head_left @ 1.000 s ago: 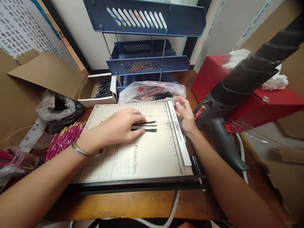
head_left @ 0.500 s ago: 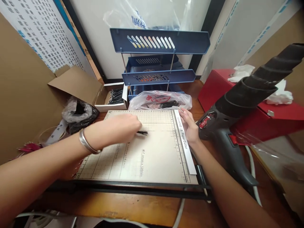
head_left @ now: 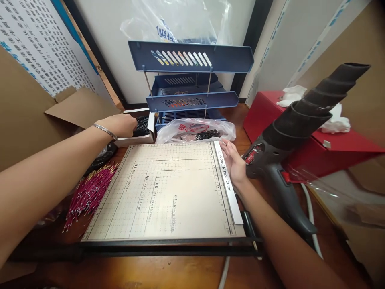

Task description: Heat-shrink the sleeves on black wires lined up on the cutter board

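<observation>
My left hand (head_left: 119,125) reaches to the back left, its fingers curled into a small white box (head_left: 134,140) that holds a pile of thin black tube pieces (head_left: 142,125). A metal bangle sits on that wrist. My right hand (head_left: 233,161) rests on its edge against the white ruler strip (head_left: 227,181) at the right side of the beige paper cutter board (head_left: 168,192). Its fingers are stretched out and hold nothing. No pieces lie on the board.
A black heat gun (head_left: 281,168) lies right of the cutter in front of a red box (head_left: 303,138). Behind the board are a clear bag of black pieces (head_left: 195,130) and a blue tray rack (head_left: 189,80). Magenta wires (head_left: 90,192) lie at the left beside cardboard boxes (head_left: 81,105).
My left hand gathered the black pieces off the board and carried them back left to the white box. My right hand has stayed at the cutter's right edge.
</observation>
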The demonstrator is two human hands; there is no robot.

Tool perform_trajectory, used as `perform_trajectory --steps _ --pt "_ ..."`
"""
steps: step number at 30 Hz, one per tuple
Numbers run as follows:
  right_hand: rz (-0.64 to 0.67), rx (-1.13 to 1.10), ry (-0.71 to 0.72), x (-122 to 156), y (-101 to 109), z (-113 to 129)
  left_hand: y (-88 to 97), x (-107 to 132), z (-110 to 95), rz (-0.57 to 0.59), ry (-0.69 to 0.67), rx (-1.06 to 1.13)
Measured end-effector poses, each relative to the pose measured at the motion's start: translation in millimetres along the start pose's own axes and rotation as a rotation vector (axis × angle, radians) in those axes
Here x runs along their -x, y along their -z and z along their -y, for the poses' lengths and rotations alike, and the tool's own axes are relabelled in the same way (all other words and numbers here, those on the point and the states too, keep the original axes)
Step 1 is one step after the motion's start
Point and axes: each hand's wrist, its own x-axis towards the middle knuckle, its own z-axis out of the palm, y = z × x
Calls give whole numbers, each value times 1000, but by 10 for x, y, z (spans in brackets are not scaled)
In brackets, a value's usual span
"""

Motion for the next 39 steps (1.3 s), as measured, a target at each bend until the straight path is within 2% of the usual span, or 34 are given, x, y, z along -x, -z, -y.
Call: perform_trajectory --steps 2,4,8,10,14,16,18,19,20,22,23,24,25,27,29,31,35,39 --pt "-7 -6 -7 -1 -1 0 4 -56 -57 105 41 -72" --pt "-15 -24 -15 2 -3 7 22 -107 -135 130 33 -111" --pt "-14 -26 -14 12 -6 25 -6 -155 -229 78 4 -177" --pt "-23 -15 -8 17 -8 30 -50 -160 -194 68 16 -168" --pt "-24 -1 8 19 -7 25 -104 -142 -40 56 19 -10" --pt "-6 20 18 13 -1 16 -70 -86 -17 60 36 47" --pt "4 35 26 4 9 5 16 23 -84 8 91 51" --pt "5 40 26 -2 14 0 72 92 -156 -53 122 37" --pt "6 44 25 -7 18 -4 132 164 -254 -165 133 19" --pt "1 51 18 -16 22 -9 242 278 -520 -406 34 31" --pt "-3 51 9 -19 22 -9 283 302 -679 -465 -21 54" --pt "-8 46 -4 -20 22 -9 308 296 -851 -476 -92 89" --pt "-13 38 -18 -20 21 -8 316 257 -1028 -472 -136 126" --pt "-21 25 -39 -18 22 -6 285 92 -1377 -360 -182 169" --pt "-24 33 -37 -16 29 -5 209 -152 -1683 -288 -178 247" --pt "-18 60 -21 -16 38 -5 121 -414 -1919 -274 -171 285" --pt "-12 31 -20 -13 36 0 0 -818 -2197 -154 -146 341" --pt "-19 -86 -35 -4 5 6 -28 -988 -2329 -126 -154 337"
